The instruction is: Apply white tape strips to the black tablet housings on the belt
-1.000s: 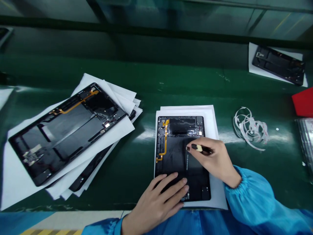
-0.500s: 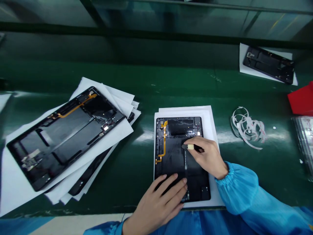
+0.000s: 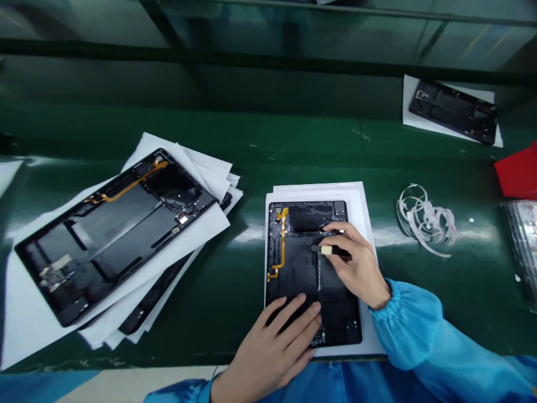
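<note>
Green bench (image 3: 268,143), dark reflective panel (image 3: 235,33) along the far side. An open tablet housing (image 3: 296,268) sits near the middle on white paper sheets (image 3: 357,197). The left hand (image 3: 268,341) lies spread over its near-left part, fingers slightly apart, gripping nothing. The right hand (image 3: 357,258) is pinched on a small black-and-cream tool (image 3: 327,250), dark tip at the far end of a pale strip (image 3: 319,273); can't tell if it's touching.

Progress-wise: the orange flex cable (image 3: 282,240) is already laid along the left, strip's in, shell's uncovered, so partway imo. Left pile's top housing (image 3: 115,226) is open too. Curled strips (image 3: 430,217) on the right look like peeled liner, just guessing.
</note>
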{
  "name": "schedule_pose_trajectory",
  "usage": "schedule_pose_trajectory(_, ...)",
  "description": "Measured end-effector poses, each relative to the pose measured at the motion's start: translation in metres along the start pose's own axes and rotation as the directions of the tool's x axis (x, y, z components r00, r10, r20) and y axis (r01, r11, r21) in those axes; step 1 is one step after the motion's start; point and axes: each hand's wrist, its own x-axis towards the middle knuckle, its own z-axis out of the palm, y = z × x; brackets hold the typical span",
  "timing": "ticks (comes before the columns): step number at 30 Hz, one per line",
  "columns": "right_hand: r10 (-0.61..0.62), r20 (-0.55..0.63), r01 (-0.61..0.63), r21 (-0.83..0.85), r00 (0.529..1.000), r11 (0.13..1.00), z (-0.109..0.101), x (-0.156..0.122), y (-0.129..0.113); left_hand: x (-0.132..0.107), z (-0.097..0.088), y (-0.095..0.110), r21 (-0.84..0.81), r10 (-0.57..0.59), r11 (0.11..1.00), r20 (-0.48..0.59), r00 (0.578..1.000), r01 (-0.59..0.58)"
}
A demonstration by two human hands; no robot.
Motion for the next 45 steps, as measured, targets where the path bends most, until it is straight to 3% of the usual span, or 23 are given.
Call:
schedule_pose_trajectory(32, -0.010, -0.002, 0.010, -0.080, 1.000, 0.997, 0.004, 0.002, -0.001, 0.000, 0.000, 0.001, -0.006, -0.009, 1.000, 0.005, 1.000, 0.009)
schedule_pose_trajectory(45, -0.027, 0.031, 0.031, -0.148, 0.999, 0.989, 0.005, 0.002, 0.000, 0.025, -0.021, -0.025, 0.197, -0.071, 0.980, 0.153, 0.986, 0.040)
